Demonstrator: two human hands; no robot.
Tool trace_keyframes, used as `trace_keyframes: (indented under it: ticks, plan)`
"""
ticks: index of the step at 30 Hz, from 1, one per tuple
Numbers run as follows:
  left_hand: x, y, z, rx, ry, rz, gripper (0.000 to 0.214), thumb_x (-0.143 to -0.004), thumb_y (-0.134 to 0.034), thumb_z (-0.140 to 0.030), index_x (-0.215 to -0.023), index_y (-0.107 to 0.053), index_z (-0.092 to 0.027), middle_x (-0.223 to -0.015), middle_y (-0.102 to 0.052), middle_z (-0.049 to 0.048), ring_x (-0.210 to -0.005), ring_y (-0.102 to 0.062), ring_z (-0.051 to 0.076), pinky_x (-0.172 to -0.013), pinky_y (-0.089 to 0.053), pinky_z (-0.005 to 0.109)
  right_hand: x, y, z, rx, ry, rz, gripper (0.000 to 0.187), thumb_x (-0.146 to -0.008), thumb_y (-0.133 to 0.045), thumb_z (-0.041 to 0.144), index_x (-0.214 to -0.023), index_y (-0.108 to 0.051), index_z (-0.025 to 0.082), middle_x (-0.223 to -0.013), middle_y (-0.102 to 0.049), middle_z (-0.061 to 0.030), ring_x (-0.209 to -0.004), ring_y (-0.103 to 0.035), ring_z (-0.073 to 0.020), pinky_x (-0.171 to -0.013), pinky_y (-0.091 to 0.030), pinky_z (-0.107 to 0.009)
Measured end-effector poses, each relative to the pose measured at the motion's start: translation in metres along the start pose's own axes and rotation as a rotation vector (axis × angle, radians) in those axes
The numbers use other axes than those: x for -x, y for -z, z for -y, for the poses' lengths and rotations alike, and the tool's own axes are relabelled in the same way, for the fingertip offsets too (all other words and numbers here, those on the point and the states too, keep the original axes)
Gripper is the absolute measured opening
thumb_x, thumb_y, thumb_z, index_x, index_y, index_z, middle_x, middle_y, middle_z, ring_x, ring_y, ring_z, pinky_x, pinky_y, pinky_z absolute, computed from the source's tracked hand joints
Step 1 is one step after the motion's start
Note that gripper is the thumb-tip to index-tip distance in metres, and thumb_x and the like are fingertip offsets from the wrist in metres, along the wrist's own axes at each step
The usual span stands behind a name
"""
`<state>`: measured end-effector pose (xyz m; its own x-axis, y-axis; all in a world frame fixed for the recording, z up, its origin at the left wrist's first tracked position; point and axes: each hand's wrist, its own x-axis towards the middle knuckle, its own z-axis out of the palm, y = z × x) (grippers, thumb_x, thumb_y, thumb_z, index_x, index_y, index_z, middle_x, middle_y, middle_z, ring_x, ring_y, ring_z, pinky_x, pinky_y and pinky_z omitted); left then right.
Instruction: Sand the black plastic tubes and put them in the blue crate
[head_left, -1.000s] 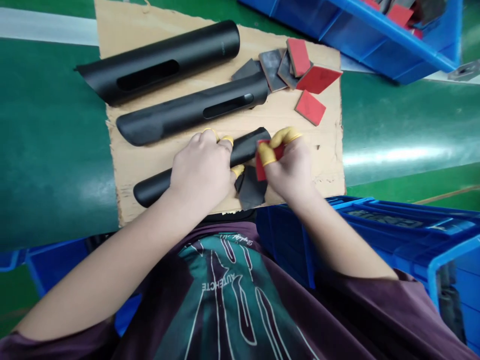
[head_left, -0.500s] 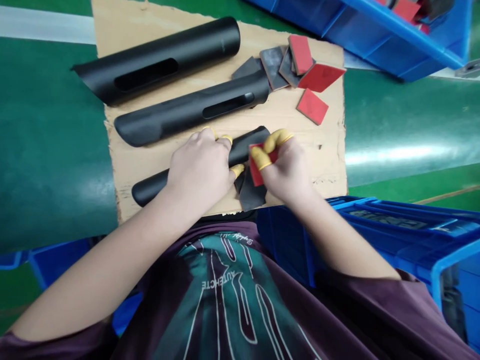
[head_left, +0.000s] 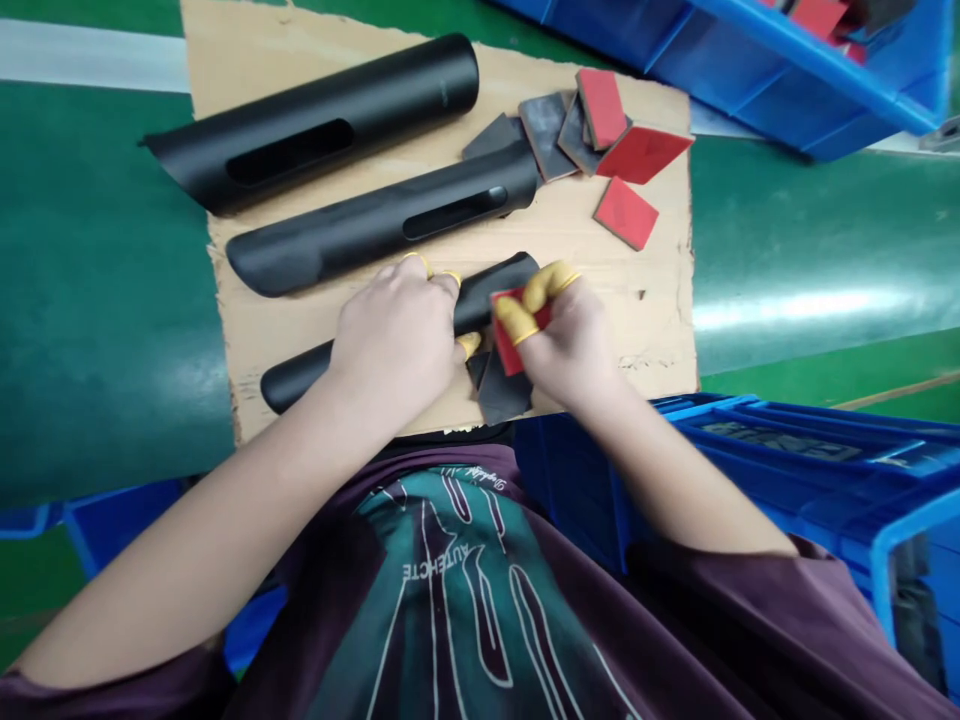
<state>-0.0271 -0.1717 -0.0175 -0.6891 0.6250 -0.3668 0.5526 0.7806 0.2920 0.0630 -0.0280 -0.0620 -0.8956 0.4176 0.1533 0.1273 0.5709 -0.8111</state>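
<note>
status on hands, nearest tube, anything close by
Left hand gripping nearest black tube. Right hand pinching red pad beside it. Dark pads lying close.

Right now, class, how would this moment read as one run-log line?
left hand: gripping nearest black tube | right hand: pinching red pad | cardboard: two other black tubes, loose red and dark pads
</note>
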Motion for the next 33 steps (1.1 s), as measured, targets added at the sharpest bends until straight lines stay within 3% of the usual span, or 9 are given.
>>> trace_keyframes:
  ticks: [4, 7, 11, 14, 17, 23, 25, 29, 33]
  plan:
    - [-0.001, -0.001, 0.000, 0.001, -0.011, -0.004, 0.035, -0.077, -0.069, -0.021, -0.112, -0.069, -0.020, -0.114, -0.061, 0.0103, -0.113, -0.061, 0.032, -0.093, -0.051, 0.041, 0.000, 0.001, -0.001, 0.018, 0.011, -0.046, 0.026, -0.091, -0.056, 0.026, -0.078, -0.034, 0.027, -0.070, -0.040, 0.0055, -0.063, -0.046, -0.0126, -0.066, -0.047, -0.031]
    - [-0.002, -0.002, 0.002, -0.006, -0.015, -0.025, 0.036, -0.077, -0.070, -0.023, -0.112, -0.068, -0.019, -0.116, -0.059, 0.0109, -0.113, -0.060, 0.033, -0.091, -0.051, 0.041, 0.001, 0.001, 0.000, 0.002, 0.018, 0.004, 0.026, -0.090, -0.058, 0.026, -0.077, -0.035, 0.027, -0.067, -0.040, 0.0061, -0.059, -0.044, -0.0113, -0.062, -0.046, -0.029]
    - [-0.006, -0.001, 0.004, -0.009, -0.012, -0.014, 0.034, -0.075, -0.070, -0.025, -0.108, -0.069, -0.020, -0.114, -0.057, 0.0097, -0.108, -0.062, 0.031, -0.088, -0.052, 0.040, 0.000, -0.002, 0.000, 0.014, 0.028, -0.078, 0.028, -0.091, -0.058, 0.027, -0.077, -0.034, 0.027, -0.066, -0.040, 0.0060, -0.060, -0.044, -0.0115, -0.062, -0.047, -0.030]
    - [-0.008, -0.001, 0.005, -0.007, -0.001, -0.012, 0.034, -0.074, -0.070, -0.025, -0.108, -0.069, -0.019, -0.112, -0.057, 0.0095, -0.108, -0.062, 0.031, -0.088, -0.052, 0.040, -0.003, -0.004, 0.000, 0.012, 0.057, -0.032, 0.027, -0.092, -0.057, 0.028, -0.077, -0.035, 0.027, -0.065, -0.039, 0.0062, -0.057, -0.042, -0.0110, -0.058, -0.045, -0.028]
    - [-0.008, 0.000, 0.005, -0.008, -0.010, -0.015, 0.032, -0.074, -0.070, -0.024, -0.105, -0.069, -0.019, -0.109, -0.057, 0.0096, -0.103, -0.062, 0.030, -0.084, -0.052, 0.039, -0.005, -0.003, 0.000, 0.038, 0.072, -0.082, 0.029, -0.091, -0.059, 0.028, -0.075, -0.034, 0.027, -0.065, -0.039, 0.0064, -0.056, -0.041, -0.0105, -0.058, -0.044, -0.028]
    - [-0.008, -0.001, 0.006, 0.002, -0.026, -0.008, 0.034, -0.076, -0.069, -0.028, -0.108, -0.069, -0.017, -0.109, -0.058, 0.0106, -0.104, -0.061, 0.030, -0.082, -0.051, 0.039, -0.002, 0.000, 0.000, 0.072, 0.070, -0.014, 0.024, -0.090, -0.057, 0.027, -0.077, -0.037, 0.027, -0.065, -0.044, 0.0057, -0.057, -0.047, -0.0119, -0.059, -0.047, -0.029]
    - [-0.009, -0.001, 0.008, 0.004, -0.048, -0.001, 0.034, -0.076, -0.069, -0.029, -0.108, -0.069, -0.017, -0.107, -0.058, 0.0105, -0.101, -0.061, 0.030, -0.080, -0.051, 0.039, -0.004, 0.005, -0.004, 0.087, 0.038, -0.054, 0.022, -0.091, -0.060, 0.030, -0.080, -0.041, 0.027, -0.069, -0.050, 0.0044, -0.062, -0.052, -0.0132, -0.065, -0.051, -0.031]
    - [-0.009, 0.000, 0.008, 0.025, -0.008, -0.009, 0.033, -0.076, -0.070, -0.030, -0.107, -0.069, -0.019, -0.107, -0.058, 0.0097, -0.097, -0.062, 0.028, -0.081, -0.051, 0.039, -0.008, 0.015, -0.014, 0.098, 0.024, -0.088, 0.012, -0.092, -0.060, 0.035, -0.098, -0.056, 0.026, -0.089, -0.064, -0.0030, -0.085, -0.065, -0.0205, -0.084, -0.056, -0.039]
    - [-0.007, 0.002, 0.006, 0.026, -0.013, -0.009, 0.034, -0.075, -0.070, -0.030, -0.108, -0.070, -0.021, -0.107, -0.058, 0.0098, -0.101, -0.062, 0.030, -0.084, -0.052, 0.040, -0.005, 0.023, -0.018, 0.158, -0.002, 0.064, 0.042, -0.093, -0.060, 0.044, -0.130, -0.059, 0.027, -0.109, -0.068, -0.0109, -0.105, -0.065, -0.0296, -0.094, -0.055, -0.048]
